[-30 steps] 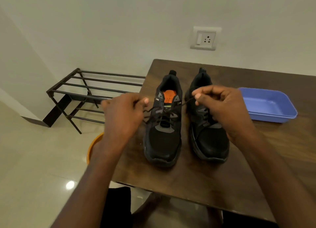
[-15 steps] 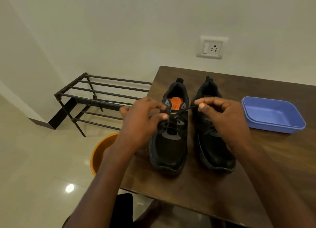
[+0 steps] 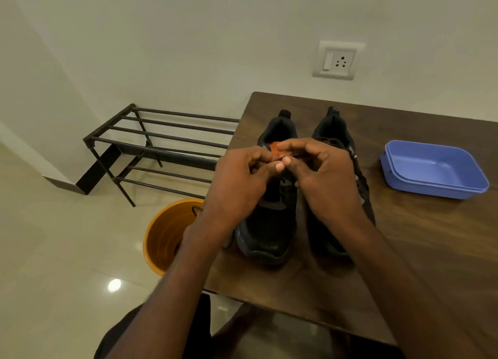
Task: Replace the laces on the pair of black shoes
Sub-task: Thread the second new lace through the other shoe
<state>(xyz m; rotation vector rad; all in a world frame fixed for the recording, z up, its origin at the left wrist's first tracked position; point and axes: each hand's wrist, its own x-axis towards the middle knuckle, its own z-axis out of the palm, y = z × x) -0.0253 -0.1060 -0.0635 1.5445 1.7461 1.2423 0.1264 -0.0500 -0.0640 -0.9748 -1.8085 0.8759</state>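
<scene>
Head view puts both your hands at the centre of the frame, meeting above the collar of the left-hand black shoe [image 3: 265, 224]. Your left hand [image 3: 237, 189] comes in from the lower left, wrist bent, fingers curled inward; whether it grips the lace is hidden behind its own knuckles. Your right hand [image 3: 323, 181] reaches in from the lower right and pinches a thin black lace [image 3: 295, 155] between thumb and forefinger. The thumbs nearly touch. Both shoes stand side by side on the dark wooden table [image 3: 404, 251], toes toward you; the second shoe [image 3: 334, 127] sits partly behind your right hand. At the right edge lies a blue tray [image 3: 433, 167]; an orange bucket [image 3: 164, 234] stands on the floor, lower left.
</scene>
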